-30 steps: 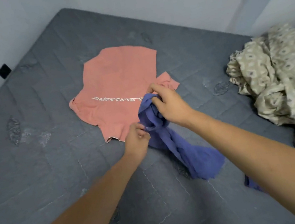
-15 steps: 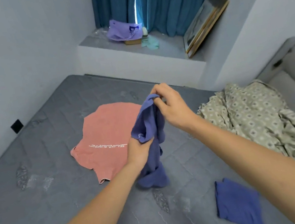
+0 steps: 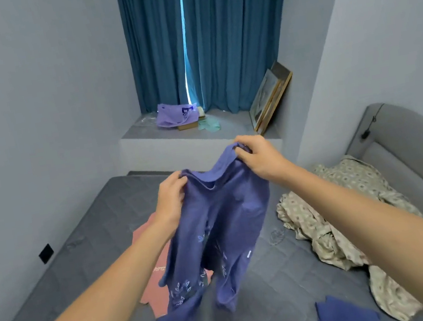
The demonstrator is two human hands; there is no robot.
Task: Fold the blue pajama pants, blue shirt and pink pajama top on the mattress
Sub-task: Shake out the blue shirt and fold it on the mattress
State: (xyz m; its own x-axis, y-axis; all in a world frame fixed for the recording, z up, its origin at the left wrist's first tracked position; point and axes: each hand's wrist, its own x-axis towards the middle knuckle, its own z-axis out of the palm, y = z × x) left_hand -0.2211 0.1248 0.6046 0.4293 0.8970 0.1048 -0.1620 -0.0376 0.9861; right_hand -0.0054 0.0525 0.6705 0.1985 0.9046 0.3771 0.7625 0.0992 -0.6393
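The grey mattress (image 3: 86, 254) fills the lower view, with a crumpled patterned blanket (image 3: 336, 226) on its right side. The pink pajama top (image 3: 156, 290) lies flat on it, mostly hidden behind the blue pajama pants (image 3: 216, 232), which hang in the air over the middle, legs dangling limp with their ends close to the surface. A folded blue shirt (image 3: 345, 317) sits near the bottom edge. The left hand (image 3: 171, 197) and right hand (image 3: 257, 155) each pinch the waistband, fingers curled into the cloth, spread apart at its two sides. The fabric looks light, soft and floppy; gripping the waistband corners should let it drape straight for laying down.
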